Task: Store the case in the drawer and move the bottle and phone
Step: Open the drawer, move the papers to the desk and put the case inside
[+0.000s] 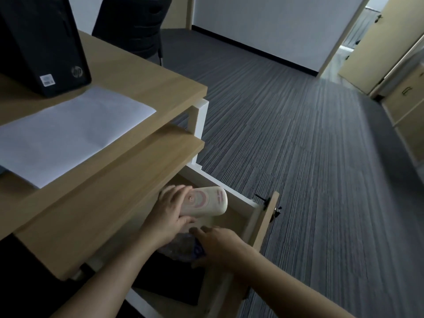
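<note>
An open wooden drawer (260, 222) juts out below the desk top. Inside its far end, my left hand (171, 211) grips a cream oval case (207, 200) with pink markings, held just above the drawer floor. My right hand (218, 245) reaches into the drawer's middle and rests on a clear plastic bottle (181, 245) with a dark label, fingers curled over it; whether it grips the bottle I cannot tell. A flat dark object (174, 283) lies in the drawer's near part; it may be the phone.
A black computer tower (41, 44) and white sheets of paper (68, 134) sit on the wooden desk (142, 88). A dark chair (133, 24) stands behind the desk. Striped grey carpet (298, 145) spreads to the right, with beige cabinets (403, 99) along the right wall.
</note>
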`<action>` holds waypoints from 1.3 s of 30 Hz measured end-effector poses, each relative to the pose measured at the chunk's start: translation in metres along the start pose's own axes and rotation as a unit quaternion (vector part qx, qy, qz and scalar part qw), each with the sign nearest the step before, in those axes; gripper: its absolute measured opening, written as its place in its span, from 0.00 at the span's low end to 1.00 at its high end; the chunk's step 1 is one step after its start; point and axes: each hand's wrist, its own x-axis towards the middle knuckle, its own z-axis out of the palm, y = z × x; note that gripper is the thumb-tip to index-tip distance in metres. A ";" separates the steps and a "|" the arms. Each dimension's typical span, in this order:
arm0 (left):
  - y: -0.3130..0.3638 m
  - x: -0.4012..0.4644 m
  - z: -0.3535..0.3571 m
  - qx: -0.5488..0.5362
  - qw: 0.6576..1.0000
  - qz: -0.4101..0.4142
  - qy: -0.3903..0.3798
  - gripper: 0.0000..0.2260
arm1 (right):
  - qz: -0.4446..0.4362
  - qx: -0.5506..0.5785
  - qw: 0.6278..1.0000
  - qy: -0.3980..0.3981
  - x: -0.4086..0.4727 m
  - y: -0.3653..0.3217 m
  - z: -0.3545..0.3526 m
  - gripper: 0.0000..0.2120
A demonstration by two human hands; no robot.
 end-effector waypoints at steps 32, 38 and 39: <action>-0.001 0.062 0.080 -0.046 0.986 -0.050 -0.153 0.37 | 0.032 0.012 0.998 0.047 -0.004 -0.007 0.018 0.37; -0.027 0.041 0.033 -0.103 0.990 -0.092 -0.035 0.28 | 0.037 0.038 0.998 0.044 -0.003 -0.007 0.015 0.39; -0.034 0.033 0.025 -0.097 0.990 -0.102 -0.030 0.27 | 0.038 0.040 0.998 0.040 -0.004 -0.007 0.015 0.41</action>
